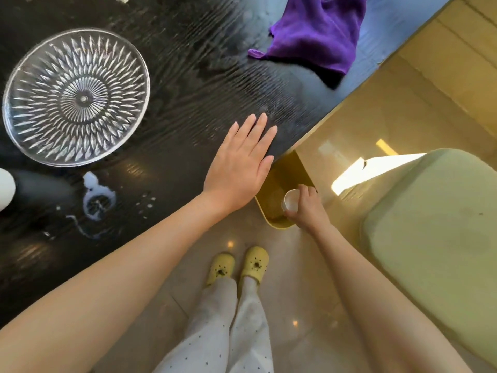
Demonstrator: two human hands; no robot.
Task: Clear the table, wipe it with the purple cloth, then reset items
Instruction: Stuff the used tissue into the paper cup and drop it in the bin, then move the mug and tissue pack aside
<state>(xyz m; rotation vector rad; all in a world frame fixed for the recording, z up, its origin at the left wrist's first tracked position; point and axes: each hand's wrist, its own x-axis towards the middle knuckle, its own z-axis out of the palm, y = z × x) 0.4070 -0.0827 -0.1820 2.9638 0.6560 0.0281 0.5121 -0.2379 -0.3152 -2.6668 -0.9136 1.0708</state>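
The left hand lies flat, fingers spread, on the dark worktop near its edge at the centre of the frame, holding nothing. Lower right of it, the right hand is closed around a small white cup over a yellow bin beside the worktop. The purple cloth lies crumpled at the top right of the worktop; a clear patterned glass plate sits at the upper left, with white spilled liquid (a ring and droplets) below it.
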